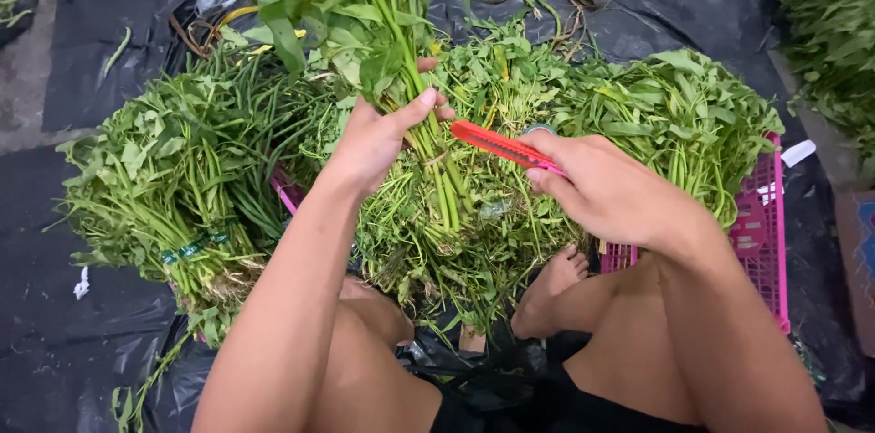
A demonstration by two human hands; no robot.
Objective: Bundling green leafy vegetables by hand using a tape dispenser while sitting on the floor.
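Black plastic sheeting (pixel 82 324) underlies heaped greens. Left hand (pixel 378 137) grips a leafy bunch (pixel 365 23); right hand (pixel 606 191) clasps a red cutter (pixel 497 145) beside its stems. Best cut square, blade clear of the thumb.

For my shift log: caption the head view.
Left hand grips a leafy bunch; right hand holds a red cutter.
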